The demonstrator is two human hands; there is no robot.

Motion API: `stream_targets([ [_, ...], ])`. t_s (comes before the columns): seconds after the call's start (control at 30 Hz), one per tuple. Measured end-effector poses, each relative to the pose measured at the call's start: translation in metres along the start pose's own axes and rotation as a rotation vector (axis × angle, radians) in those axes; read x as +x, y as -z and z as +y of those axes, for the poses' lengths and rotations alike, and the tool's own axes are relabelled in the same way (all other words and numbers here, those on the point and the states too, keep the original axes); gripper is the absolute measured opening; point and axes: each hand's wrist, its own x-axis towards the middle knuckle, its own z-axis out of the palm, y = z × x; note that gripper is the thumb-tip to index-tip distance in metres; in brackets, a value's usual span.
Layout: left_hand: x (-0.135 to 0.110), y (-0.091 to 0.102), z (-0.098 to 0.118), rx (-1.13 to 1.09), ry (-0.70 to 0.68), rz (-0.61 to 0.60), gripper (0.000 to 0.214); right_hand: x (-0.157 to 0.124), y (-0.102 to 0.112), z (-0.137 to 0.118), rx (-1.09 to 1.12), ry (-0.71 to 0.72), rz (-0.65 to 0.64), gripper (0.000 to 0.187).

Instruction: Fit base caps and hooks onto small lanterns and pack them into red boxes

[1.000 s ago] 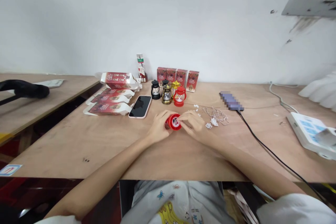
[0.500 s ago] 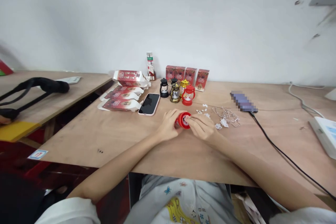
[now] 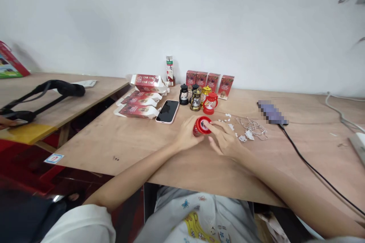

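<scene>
The left hand is wrapped around a red lantern, base tipped up, over the table. The right hand is loosely spread, gripping nothing I can see, its forefinger at the base. This looks like fingertip work on the base; the next move wants a steady left grip and a light touch. Beyond the lantern stand five more lanterns; wires and scraps lie to its right.

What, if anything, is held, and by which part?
The left hand holds a red lantern around its side; the right hand touches its round end.
</scene>
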Motion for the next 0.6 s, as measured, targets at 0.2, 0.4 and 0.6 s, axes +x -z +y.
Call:
stream_targets([
  [0.2, 0.003, 0.003, 0.002, -0.059, 0.034, 0.081, 0.037, 0.005, 0.003, -0.005, -0.129, 0.044, -0.097, 0.061],
  [0.4, 0.005, 0.005, 0.002, -0.026, 0.097, 0.081, 0.033, -0.002, -0.003, -0.005, -0.171, 0.056, -0.099, 0.055],
  [0.6, 0.012, 0.013, -0.009, 0.05, 0.167, 0.26, 0.038, -0.015, 0.01, 0.031, -0.241, -0.17, 0.237, 0.055],
])
